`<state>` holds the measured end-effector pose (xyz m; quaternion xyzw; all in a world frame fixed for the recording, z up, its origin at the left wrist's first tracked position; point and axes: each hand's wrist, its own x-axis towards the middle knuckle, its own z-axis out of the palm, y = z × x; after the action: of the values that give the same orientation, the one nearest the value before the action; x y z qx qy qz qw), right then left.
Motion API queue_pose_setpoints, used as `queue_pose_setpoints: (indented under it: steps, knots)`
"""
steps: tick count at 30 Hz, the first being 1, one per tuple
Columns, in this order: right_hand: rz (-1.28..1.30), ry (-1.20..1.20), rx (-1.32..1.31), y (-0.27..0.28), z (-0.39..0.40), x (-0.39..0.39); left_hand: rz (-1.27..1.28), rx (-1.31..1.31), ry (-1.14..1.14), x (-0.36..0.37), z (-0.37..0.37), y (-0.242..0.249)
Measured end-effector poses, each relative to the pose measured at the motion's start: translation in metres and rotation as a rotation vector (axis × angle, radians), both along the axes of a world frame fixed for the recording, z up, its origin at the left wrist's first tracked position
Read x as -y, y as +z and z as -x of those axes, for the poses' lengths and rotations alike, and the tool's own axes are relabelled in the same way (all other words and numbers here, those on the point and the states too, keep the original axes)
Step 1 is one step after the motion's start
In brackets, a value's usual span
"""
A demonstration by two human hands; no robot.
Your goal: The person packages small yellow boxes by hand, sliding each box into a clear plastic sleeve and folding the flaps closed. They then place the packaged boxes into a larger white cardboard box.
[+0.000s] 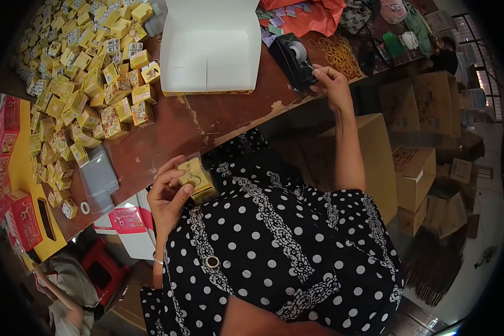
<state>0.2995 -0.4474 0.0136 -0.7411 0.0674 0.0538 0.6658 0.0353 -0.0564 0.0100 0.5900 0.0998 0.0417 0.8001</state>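
My left hand (pixel 171 193) grips a small yellow box (pixel 196 176) close to my body, fingers behind it and thumb in front. Clear plastic film stands out past the box's edges. On the table's right side, my right hand (pixel 331 87) reaches to a black tape dispenser (pixel 288 59) holding a roll of clear tape (pixel 298 51). Its thumb and index finger are pinched together at the dispenser's cutting end, apparently on a strip of tape. An open white-lined carton (pixel 210 47) lies between the two hands, farther back on the table.
Many small yellow boxes (pixel 89 78) are heaped at the left. Clear plastic sheets (pixel 99 176) and a tape ring (pixel 84 208) lie near the table edge. Yellow rubber bands (pixel 336 53) and an orange bag (pixel 319 14) are at the back right. Another person (pixel 67 291) sits lower left.
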Motion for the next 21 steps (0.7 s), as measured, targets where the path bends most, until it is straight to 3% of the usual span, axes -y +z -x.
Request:
queue_pose_setpoints:
  steps: [7, 18, 21]
  knots:
    - [-0.3, -0.027, 0.144, -0.018, 0.024, 0.014, 0.035, 0.008, -0.069, 0.005, -0.007, 0.0]
    - [-0.057, -0.123, 0.353, -0.048, 0.031, 0.002, 0.068, 0.125, -0.011, 0.007, -0.022, 0.008]
    - [0.221, -0.128, 0.408, -0.045, 0.028, 0.004, 0.013, 0.215, 0.0, 0.006, -0.03, 0.024]
